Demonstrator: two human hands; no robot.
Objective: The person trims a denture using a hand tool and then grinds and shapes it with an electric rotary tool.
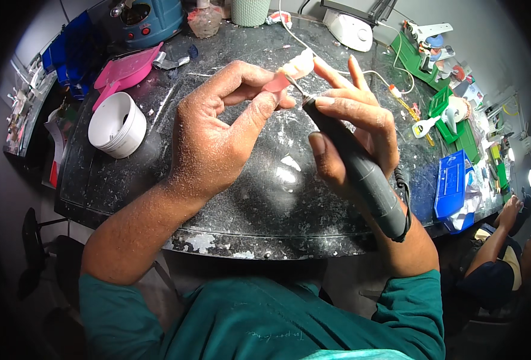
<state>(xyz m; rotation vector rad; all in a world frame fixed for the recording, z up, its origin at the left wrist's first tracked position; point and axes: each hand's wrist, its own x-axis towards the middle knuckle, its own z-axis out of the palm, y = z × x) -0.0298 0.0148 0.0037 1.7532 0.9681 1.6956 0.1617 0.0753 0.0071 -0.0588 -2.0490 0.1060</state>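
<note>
Pink and cream, the denture (292,67) is up in the air over the worktop (235,217), near the far side of the two hands, with the slim metal bit (300,90) of a black drill (361,171) reaching its pink part. The left hand (208,141) has its grip closed on the pink end, pinched between thumb and fingers; the right hand (364,114) has its grip wrapped round the drill, thumb and forefinger near the nose, some other fingers reaching toward the cream end. Judging by the pale dust that coats the left hand and lies scattered over the worktop, a fair share of the grinding looks done, and the piece already has its overall form, with a row of tooth-like shapes along the cream part. The work seems to be in mid-course: bit and piece are together, and neither has been set down. How much trimming is left cannot be told, as the fingers hide part of the piece and its surface is too small to read; whether the bit is spinning does not show either. To the left, a white tub (118,129) stands apart, uninvolved
</note>
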